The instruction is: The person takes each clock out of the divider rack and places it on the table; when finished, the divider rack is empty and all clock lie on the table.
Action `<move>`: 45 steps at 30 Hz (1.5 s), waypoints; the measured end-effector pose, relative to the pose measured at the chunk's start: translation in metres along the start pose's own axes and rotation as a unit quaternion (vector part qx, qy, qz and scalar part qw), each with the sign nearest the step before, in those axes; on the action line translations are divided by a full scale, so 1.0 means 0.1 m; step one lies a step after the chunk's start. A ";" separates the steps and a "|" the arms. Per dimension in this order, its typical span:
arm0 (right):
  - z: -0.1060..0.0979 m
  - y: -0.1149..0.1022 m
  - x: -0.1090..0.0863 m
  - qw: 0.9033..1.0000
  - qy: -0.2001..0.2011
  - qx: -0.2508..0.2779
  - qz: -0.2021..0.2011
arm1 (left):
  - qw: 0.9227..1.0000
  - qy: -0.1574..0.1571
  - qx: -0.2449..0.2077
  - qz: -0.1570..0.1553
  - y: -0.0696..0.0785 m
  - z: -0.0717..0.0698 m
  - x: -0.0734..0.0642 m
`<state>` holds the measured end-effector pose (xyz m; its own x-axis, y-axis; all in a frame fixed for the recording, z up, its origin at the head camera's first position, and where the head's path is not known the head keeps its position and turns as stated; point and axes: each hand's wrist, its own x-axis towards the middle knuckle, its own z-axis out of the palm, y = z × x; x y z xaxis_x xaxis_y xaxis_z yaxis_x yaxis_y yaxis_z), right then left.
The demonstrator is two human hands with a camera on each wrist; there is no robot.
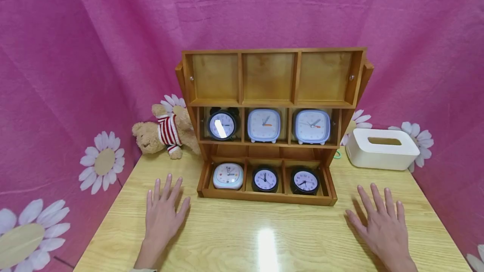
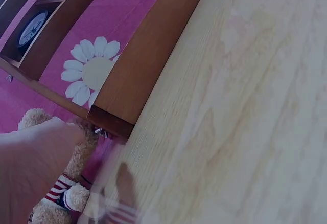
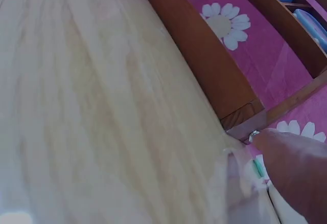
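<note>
My left hand is over the table left of the wooden shelf, palm down, fingers spread and straight. On the right side my right hand lies the same way; neither hand holds anything. The tiered shelf between them carries several alarm clocks. In its middle row sit a black twin-bell alarm clock at left and two blue square alarm clocks. Along the bottom row are a pale blue alarm clock at left and two round black alarm clocks.
A teddy bear in a striped shirt lies on its side behind my left hand, partly hidden by the shelf. Beyond my right hand stands a white tissue box, with a small green ring near it. Pink flowered cloth encloses the table.
</note>
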<state>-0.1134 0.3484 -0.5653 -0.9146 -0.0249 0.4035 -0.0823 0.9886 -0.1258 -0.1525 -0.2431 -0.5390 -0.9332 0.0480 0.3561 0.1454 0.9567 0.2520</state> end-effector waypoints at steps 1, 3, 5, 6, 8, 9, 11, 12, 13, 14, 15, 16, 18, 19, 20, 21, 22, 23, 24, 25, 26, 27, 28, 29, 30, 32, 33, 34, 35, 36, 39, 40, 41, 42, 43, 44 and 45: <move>-0.01 -0.01 0.01 1.000 0.003 0.004 0.000 | 1.000 0.002 -0.006 0.000 0.00 0.01 0.01; -0.03 -0.04 0.04 1.000 0.012 0.015 0.000 | 1.000 0.008 -0.024 0.001 0.02 0.03 0.03; -0.06 -0.10 0.10 0.999 0.031 0.038 0.000 | 0.999 0.010 -0.051 0.000 0.05 0.06 0.05; -0.08 -0.13 0.14 0.998 0.043 0.055 0.000 | 0.998 0.011 -0.065 0.000 0.07 0.07 0.07; -0.14 -0.22 0.24 0.993 0.075 0.092 -0.003 | 0.996 0.011 -0.090 0.000 0.11 0.11 0.10; -0.17 -0.26 0.30 0.989 0.099 0.113 -0.008 | 0.995 0.011 -0.100 0.000 0.14 0.13 0.12; -0.25 -0.37 0.43 0.976 0.152 0.151 -0.026 | 0.993 0.009 -0.120 0.002 0.19 0.17 0.17; -0.29 -0.43 0.50 0.968 0.182 0.170 -0.038 | 0.991 0.007 -0.131 0.004 0.22 0.19 0.19; -0.33 -0.49 0.58 0.959 0.209 0.185 -0.051 | 0.990 0.005 -0.140 0.003 0.25 0.21 0.22; -0.37 -0.55 0.66 0.950 0.235 0.197 -0.063 | 0.989 0.003 -0.151 0.002 0.27 0.24 0.25; -0.41 -0.61 0.74 0.939 0.259 0.211 -0.075 | 0.986 -0.001 -0.164 -0.001 0.30 0.26 0.28; -0.45 -0.66 0.82 0.930 0.278 0.224 -0.085 | 0.983 -0.004 -0.181 -0.004 0.32 0.28 0.31; -0.51 -0.77 0.98 0.914 0.304 0.250 -0.101 | 0.972 -0.015 -0.232 -0.018 0.35 0.33 0.37; -0.54 -0.82 1.06 0.908 0.310 0.261 -0.107 | 0.966 -0.019 -0.257 -0.028 0.36 0.36 0.40; -0.56 -0.87 1.14 0.901 0.315 0.275 -0.113 | 0.958 -0.024 -0.282 -0.037 0.37 0.38 0.41; -0.58 -0.91 1.21 0.896 0.318 0.287 -0.120 | 0.949 -0.030 -0.309 -0.047 0.38 0.41 0.42; -0.60 -0.96 1.28 0.892 0.318 0.295 -0.124 | 0.941 -0.034 -0.332 -0.055 0.38 0.43 0.43; -0.61 -0.99 1.35 0.890 0.317 0.303 -0.126 | 0.932 -0.039 -0.354 -0.064 0.38 0.45 0.43; -0.63 -1.02 1.41 0.889 0.313 0.308 -0.126 | 0.925 -0.042 -0.370 -0.073 0.38 0.47 0.43; -0.64 -1.05 1.46 0.890 0.306 0.314 -0.123 | 0.920 -0.045 -0.381 -0.080 0.38 0.49 0.42; -0.65 -1.08 1.51 0.892 0.298 0.318 -0.118 | 0.915 -0.047 -0.392 -0.087 0.38 0.50 0.42; -0.67 -1.10 1.56 0.895 0.288 0.321 -0.112 | 0.907 -0.048 -0.408 -0.091 0.38 0.52 0.41; -0.68 -1.12 1.60 0.898 0.278 0.323 -0.105 | 0.899 -0.049 -0.425 -0.096 0.38 0.53 0.41; -0.69 -1.14 1.64 0.902 0.267 0.326 -0.097 | 0.890 -0.050 -0.442 -0.102 0.38 0.55 0.40; -0.69 -1.15 1.68 0.905 0.256 0.327 -0.088 | 0.881 -0.049 -0.458 -0.107 0.39 0.57 0.40; -0.70 -1.17 1.76 0.911 0.232 0.332 -0.072 | 0.868 -0.049 -0.482 -0.109 0.40 0.59 0.40; -0.71 -1.18 1.79 0.914 0.221 0.333 -0.064 | 0.862 -0.048 -0.493 -0.108 0.41 0.60 0.40; -0.71 -1.19 1.81 0.917 0.210 0.335 -0.057 | 0.860 -0.047 -0.496 -0.109 0.42 0.61 0.40; -0.71 -1.19 1.83 0.918 0.198 0.339 -0.050 | 0.860 -0.044 -0.497 -0.108 0.43 0.62 0.40; -0.70 -1.19 1.84 0.920 0.187 0.340 -0.044 | 0.860 -0.041 -0.497 -0.107 0.44 0.63 0.40; -0.67 -1.20 1.85 0.923 0.169 0.343 -0.035 | 0.863 -0.028 -0.493 -0.103 0.44 0.66 0.38; -0.65 -1.20 1.85 0.924 0.166 0.343 -0.034 | 0.867 -0.025 -0.487 -0.104 0.44 0.66 0.37; -0.64 -1.21 1.85 0.925 0.165 0.341 -0.032 | 0.869 -0.022 -0.484 -0.105 0.43 0.66 0.36; -0.62 -1.22 1.85 0.927 0.165 0.336 -0.029 | 0.870 -0.020 -0.480 -0.106 0.42 0.66 0.36; -0.61 -1.23 1.86 0.928 0.165 0.333 -0.026 | 0.872 -0.018 -0.478 -0.107 0.42 0.65 0.36; -0.60 -1.24 1.86 0.929 0.164 0.331 -0.022 | 0.873 -0.017 -0.475 -0.108 0.42 0.65 0.36; -0.59 -1.25 1.87 0.930 0.166 0.327 -0.018 | 0.875 -0.017 -0.472 -0.109 0.42 0.64 0.37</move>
<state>-0.2508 0.2288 -0.4203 -0.7429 0.0980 0.6622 -0.4335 0.6833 -0.5875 -0.2023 -0.1826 -0.5729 -0.9794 -0.0820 0.1846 0.1549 0.2814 0.9470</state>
